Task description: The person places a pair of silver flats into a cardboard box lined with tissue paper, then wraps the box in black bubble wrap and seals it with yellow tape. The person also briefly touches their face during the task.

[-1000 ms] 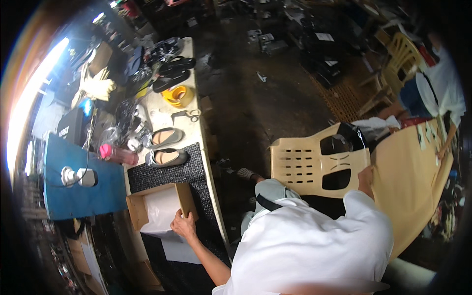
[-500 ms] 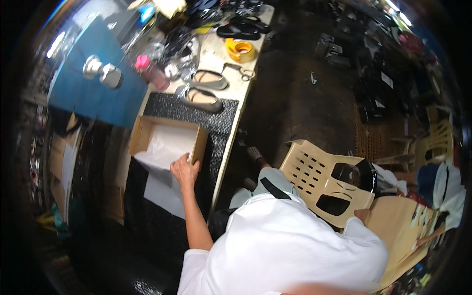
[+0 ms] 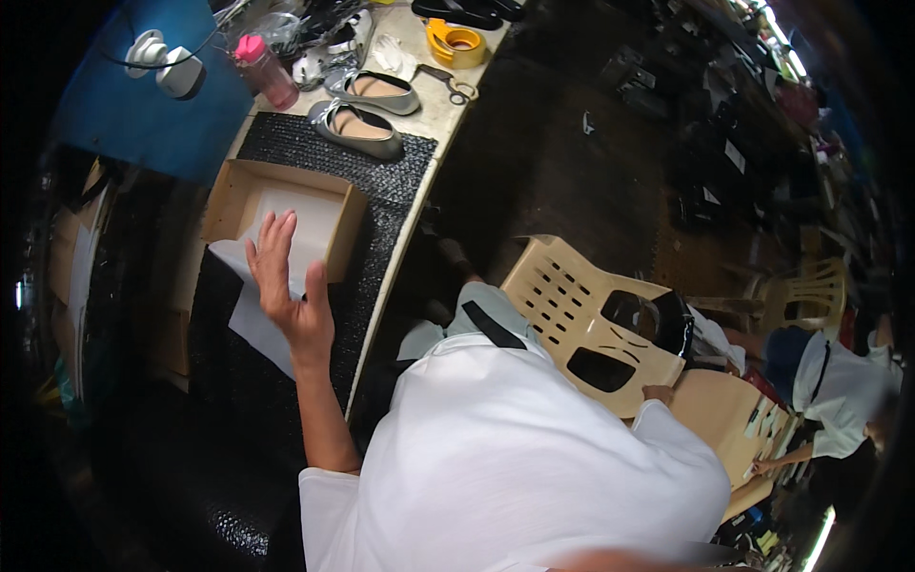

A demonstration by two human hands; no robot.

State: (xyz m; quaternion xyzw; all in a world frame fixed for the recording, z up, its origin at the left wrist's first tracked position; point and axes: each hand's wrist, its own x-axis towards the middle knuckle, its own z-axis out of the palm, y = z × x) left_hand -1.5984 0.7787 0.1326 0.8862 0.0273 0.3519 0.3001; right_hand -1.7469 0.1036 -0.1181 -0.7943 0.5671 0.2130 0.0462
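My left hand [image 3: 294, 286] is raised with its fingers spread and holds nothing. Just beyond it an open cardboard box [image 3: 345, 234] stands on the table, lined with white paper [image 3: 257, 315] that hangs over its near side. Two grey flat shoes, one nearer [image 3: 381, 143] and one farther [image 3: 405, 102], sit behind the box on black bubble wrap [image 3: 405, 191]. On my right, my right hand [image 3: 658, 393] is closed at the edge of a beige plastic chair [image 3: 591, 334]; its fingers are mostly hidden.
A pink-capped bottle [image 3: 267, 71], an orange tape dispenser [image 3: 456, 45] and scissors [image 3: 456, 86] lie farther along the table [image 3: 419, 124]. A blue panel [image 3: 143, 105] stands at the left. Another person [image 3: 843, 391] works at the right beside a tan board [image 3: 715, 405].
My left hand has lifted off the box's near corner and spread its fingers. The view has shifted, so the table things appear higher and farther left. My right hand stays at the chair.
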